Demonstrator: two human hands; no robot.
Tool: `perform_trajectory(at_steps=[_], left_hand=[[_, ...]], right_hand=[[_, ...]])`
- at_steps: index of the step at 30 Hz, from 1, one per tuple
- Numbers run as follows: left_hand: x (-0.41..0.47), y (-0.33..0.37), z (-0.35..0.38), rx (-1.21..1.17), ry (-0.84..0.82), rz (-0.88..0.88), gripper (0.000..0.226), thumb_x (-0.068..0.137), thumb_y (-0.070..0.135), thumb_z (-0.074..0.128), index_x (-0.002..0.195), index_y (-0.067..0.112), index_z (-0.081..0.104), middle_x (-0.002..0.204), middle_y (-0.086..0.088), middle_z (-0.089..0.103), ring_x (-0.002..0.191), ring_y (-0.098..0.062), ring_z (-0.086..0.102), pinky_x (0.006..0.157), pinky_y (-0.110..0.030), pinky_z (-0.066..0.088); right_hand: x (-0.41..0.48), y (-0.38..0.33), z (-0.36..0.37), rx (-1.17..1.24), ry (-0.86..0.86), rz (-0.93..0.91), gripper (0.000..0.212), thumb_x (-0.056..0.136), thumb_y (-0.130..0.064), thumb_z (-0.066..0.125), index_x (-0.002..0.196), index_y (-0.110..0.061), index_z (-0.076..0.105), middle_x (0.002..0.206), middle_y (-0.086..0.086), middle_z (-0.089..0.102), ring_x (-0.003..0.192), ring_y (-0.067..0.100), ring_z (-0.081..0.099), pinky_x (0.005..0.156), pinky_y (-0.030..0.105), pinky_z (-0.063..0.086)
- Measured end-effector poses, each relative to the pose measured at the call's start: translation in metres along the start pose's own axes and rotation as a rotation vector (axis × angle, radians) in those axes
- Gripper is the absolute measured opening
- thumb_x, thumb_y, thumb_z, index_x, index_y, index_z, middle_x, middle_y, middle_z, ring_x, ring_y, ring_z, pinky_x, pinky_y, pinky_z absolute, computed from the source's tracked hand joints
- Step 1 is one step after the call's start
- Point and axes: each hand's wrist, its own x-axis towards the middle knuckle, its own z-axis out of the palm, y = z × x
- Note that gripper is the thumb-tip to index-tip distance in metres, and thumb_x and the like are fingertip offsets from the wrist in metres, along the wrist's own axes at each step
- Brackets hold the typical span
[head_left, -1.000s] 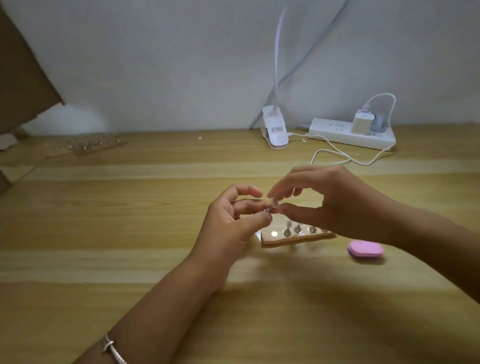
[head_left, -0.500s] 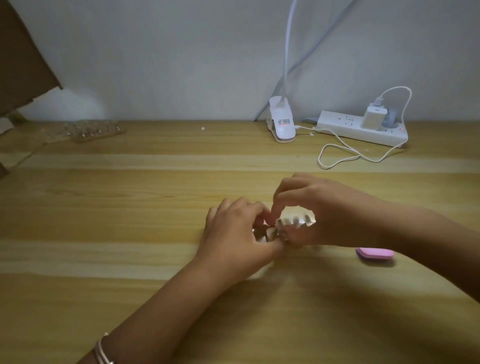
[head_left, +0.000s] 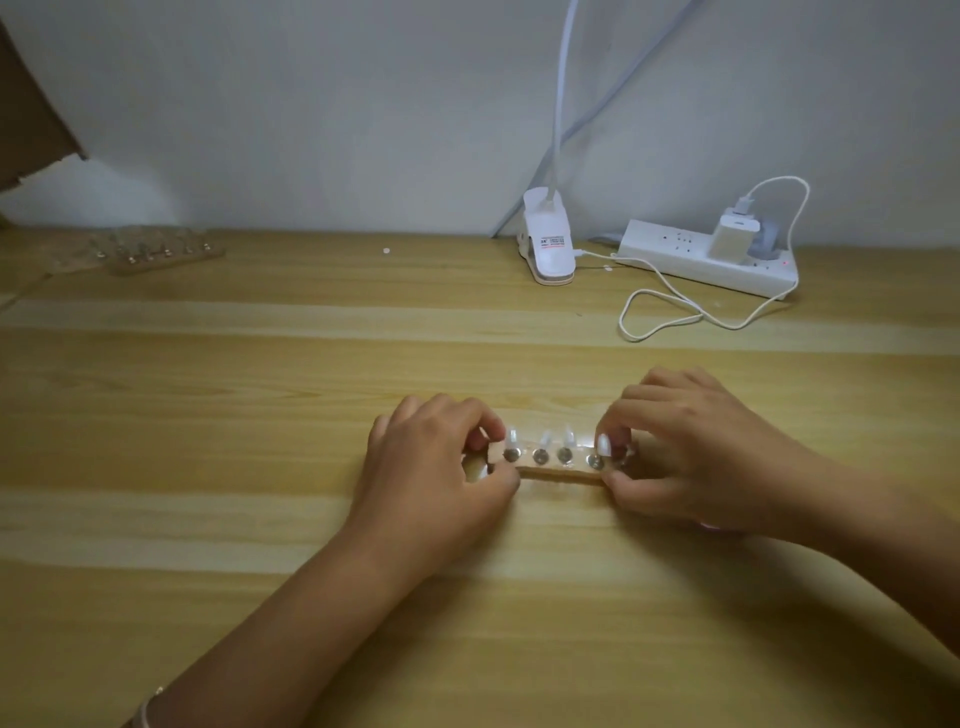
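Left hand (head_left: 436, 467) and right hand (head_left: 696, 457) pinch the wooden strip (head_left: 558, 472) ends, centre frame. Four silver studs (head_left: 541, 457) seated, so nearly done I guess.

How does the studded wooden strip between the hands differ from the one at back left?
The near tan wooden strip with silver studs is pinched at its ends by the left hand and right hand; the far studded strip lies untouched. The near strip sits centrally, the far strip by the grey wall. Both bear stud rows.

Pale grey wall (head_left: 311, 104) behind a light wooden desk (head_left: 208, 389), clip lamp (head_left: 548, 244) and white power strip (head_left: 675, 260) at the back
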Motion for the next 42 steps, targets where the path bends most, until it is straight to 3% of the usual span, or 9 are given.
perform_trajectory(at_steps=[3,8,13,18,24,29,32,35,42], left_hand=[[-0.001,0.004,0.0,-0.003,0.014,-0.018,0.037,0.072,0.05,0.058,0.108,0.043,0.05,0.09,0.024,0.051,0.094,-0.002,0.042,0.087,-0.022,0.026],[0.004,0.019,0.003,-0.081,0.05,0.003,0.057,0.068,0.057,0.047,0.123,0.038,0.049,0.101,0.022,0.05,0.098,-0.001,0.042,0.092,-0.031,0.04],[0.03,0.047,0.023,-0.131,-0.113,0.182,0.045,0.069,0.059,0.044,0.108,0.04,0.057,0.099,0.026,0.051,0.101,0.004,0.043,0.088,-0.019,0.038],[0.072,0.113,0.065,-0.189,-0.294,0.435,0.038,0.074,0.052,0.045,0.101,0.033,0.063,0.1,0.02,0.054,0.098,0.0,0.043,0.083,-0.015,0.036],[0.114,0.219,0.158,-0.062,-0.4,0.628,0.034,0.087,0.033,0.056,0.119,0.022,0.057,0.119,0.004,0.052,0.112,-0.018,0.043,0.09,-0.03,0.04],[0.146,0.277,0.222,0.06,-0.367,0.671,0.027,0.089,0.033,0.05,0.108,0.014,0.054,0.115,-0.006,0.05,0.109,-0.028,0.042,0.092,-0.037,0.037],[0.157,0.284,0.242,0.013,-0.3,0.632,0.024,0.089,0.036,0.047,0.102,0.016,0.052,0.106,-0.004,0.05,0.102,-0.025,0.044,0.091,-0.036,0.037],[0.163,0.281,0.25,-0.065,-0.278,0.623,0.022,0.087,0.039,0.048,0.097,0.02,0.05,0.101,0.001,0.049,0.098,-0.022,0.043,0.088,-0.034,0.038],[0.164,0.28,0.25,-0.164,-0.27,0.604,0.018,0.085,0.041,0.051,0.093,0.024,0.05,0.096,0.008,0.046,0.095,-0.015,0.039,0.085,-0.029,0.036]], right_hand=[[0.005,0.002,-0.004,0.03,0.04,-0.021,0.012,0.074,-0.032,0.077,0.081,-0.028,0.068,0.074,-0.019,0.059,0.081,0.011,0.052,0.081,0.029,0.032],[-0.008,0.035,-0.028,0.113,0.118,0.116,0.025,0.07,-0.02,0.088,0.077,-0.029,0.066,0.072,-0.02,0.059,0.076,0.01,0.053,0.078,0.019,0.032],[-0.078,0.105,-0.054,0.23,0.318,0.592,0.019,0.068,-0.018,0.085,0.075,-0.029,0.071,0.071,-0.011,0.065,0.078,0.01,0.056,0.07,0.014,0.039],[-0.148,0.181,-0.059,0.047,0.345,1.13,0.02,0.075,-0.027,0.086,0.073,-0.022,0.066,0.071,-0.003,0.064,0.07,0.017,0.058,0.059,0.032,0.039],[-0.173,0.244,-0.06,0.031,0.457,1.305,0.027,0.081,-0.034,0.079,0.07,-0.024,0.057,0.074,-0.002,0.063,0.077,0.025,0.062,0.061,0.034,0.038],[-0.164,0.3,-0.062,0.008,0.525,1.341,0.043,0.087,-0.033,0.073,0.057,-0.016,0.047,0.064,0.001,0.052,0.072,0.027,0.057,0.059,0.036,0.03],[-0.151,0.329,-0.07,-0.013,0.529,1.463,0.026,0.089,-0.034,0.07,0.083,-0.01,0.062,0.092,0.016,0.067,0.095,0.036,0.065,0.065,0.033,0.034],[-0.142,0.356,-0.079,0.017,0.578,1.555,0.037,0.092,-0.031,0.067,0.115,-0.002,0.063,0.12,0.021,0.066,0.113,0.04,0.062,0.072,0.031,0.037],[-0.135,0.398,-0.094,0.055,0.635,1.699,0.037,0.102,-0.021,0.056,0.134,-0.002,0.056,0.141,0.019,0.057,0.13,0.037,0.055,0.097,0.04,0.049]])
